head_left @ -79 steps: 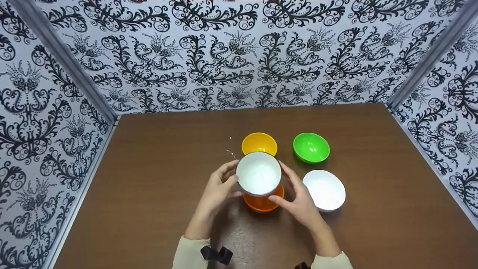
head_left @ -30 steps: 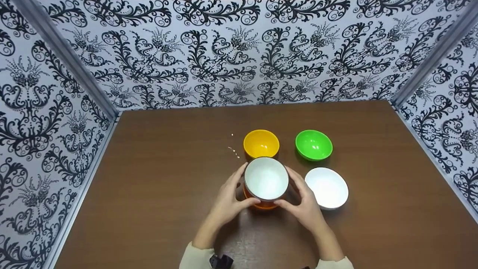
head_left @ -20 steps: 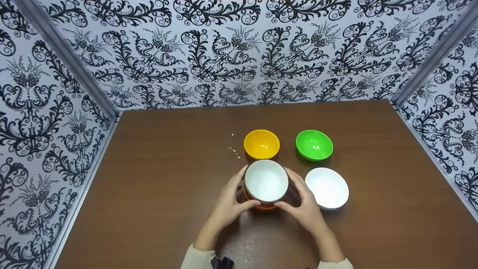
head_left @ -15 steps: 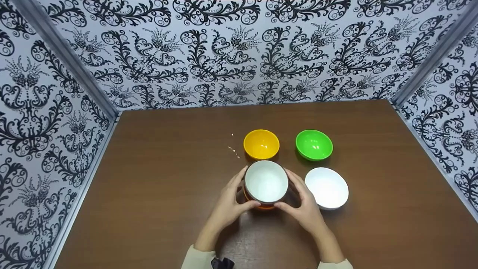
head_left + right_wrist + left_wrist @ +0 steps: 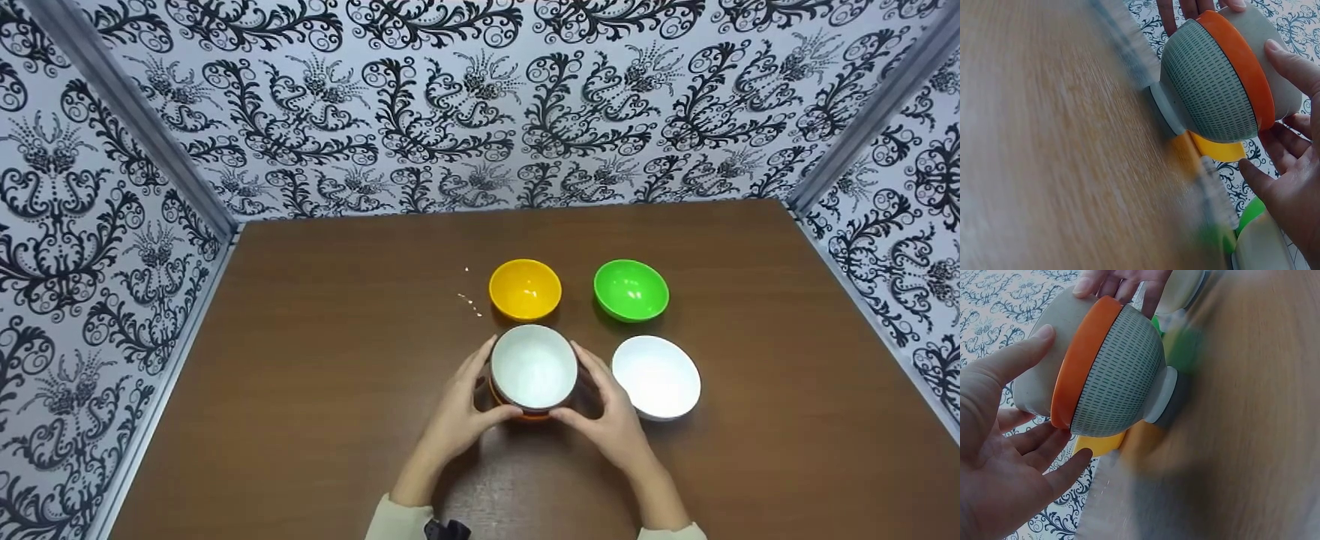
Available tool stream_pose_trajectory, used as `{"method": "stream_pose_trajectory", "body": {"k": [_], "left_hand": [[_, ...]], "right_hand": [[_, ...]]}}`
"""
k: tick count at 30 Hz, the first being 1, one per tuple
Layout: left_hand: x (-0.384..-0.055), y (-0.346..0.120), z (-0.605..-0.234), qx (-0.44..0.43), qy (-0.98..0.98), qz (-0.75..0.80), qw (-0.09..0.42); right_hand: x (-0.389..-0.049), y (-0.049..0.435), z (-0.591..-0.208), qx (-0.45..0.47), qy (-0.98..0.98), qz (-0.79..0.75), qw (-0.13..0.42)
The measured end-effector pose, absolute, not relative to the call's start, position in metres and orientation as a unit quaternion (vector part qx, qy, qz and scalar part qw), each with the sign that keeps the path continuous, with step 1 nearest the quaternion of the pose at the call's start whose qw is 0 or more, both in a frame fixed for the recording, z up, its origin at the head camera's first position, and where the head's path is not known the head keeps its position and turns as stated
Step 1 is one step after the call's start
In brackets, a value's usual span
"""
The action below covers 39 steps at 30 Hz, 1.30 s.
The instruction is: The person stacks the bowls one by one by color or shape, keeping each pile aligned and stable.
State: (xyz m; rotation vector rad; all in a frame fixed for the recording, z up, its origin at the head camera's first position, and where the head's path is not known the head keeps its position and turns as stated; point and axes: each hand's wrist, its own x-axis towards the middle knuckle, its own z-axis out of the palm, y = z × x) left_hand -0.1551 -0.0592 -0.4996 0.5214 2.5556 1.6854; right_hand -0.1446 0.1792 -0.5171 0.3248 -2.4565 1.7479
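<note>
The pale grey round bowl with a whitish inside and thin dark rim (image 5: 534, 366) now sits lower than 2.6 seconds ago: much of the glossy orange round bowl (image 5: 1081, 360) showed beneath it then, and now only a thin orange strip shows at its near side, so I judge it seated, or almost, within the orange one. Below them is a footed bowl with rows of grey-green dashes (image 5: 1207, 84), its foot seemingly on the brown wooden bench (image 5: 337, 337), about midway between the left and right edges and well in from the far edge. The left hand (image 5: 457, 411) and the right hand (image 5: 615, 411) curve round opposite sides of the pale bowl, thumbs at its near side, gripping it between them; the left hand's lower fingers fan out free. Just beyond stands a glossy yellow round bowl (image 5: 525, 290), close enough to crowd a move toward the far edge. A glossy green round bowl (image 5: 631, 291) stands to its right, apart. A plain white round bowl (image 5: 658, 375) lies just beside the right hand, partly hidden by it, leaving little room there. Small pale crumbs (image 5: 470, 302) lie left of the yellow bowl.
</note>
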Motion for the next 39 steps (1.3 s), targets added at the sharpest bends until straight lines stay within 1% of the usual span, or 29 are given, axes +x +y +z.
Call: {"method": "stream_pose_trajectory", "body": {"k": [8,15,30,39], "left_hand": [[-0.154,-0.058,-0.502,0.166,0.83,0.533,0.014],[-0.153,-0.058,-0.503,0.144,0.839,0.525,0.024],[-0.152,-0.059,-0.506,0.144,0.841,0.521,0.021],[-0.152,-0.059,-0.507,0.148,0.842,0.518,0.016]], "right_hand": [[-0.144,0.18,-0.522,0.101,-0.8,0.589,0.047],[-0.144,0.18,-0.524,0.115,-0.802,0.584,0.06],[-0.143,0.18,-0.528,0.111,-0.809,0.573,0.064],[-0.143,0.179,-0.526,0.102,-0.808,0.578,0.047]]}}
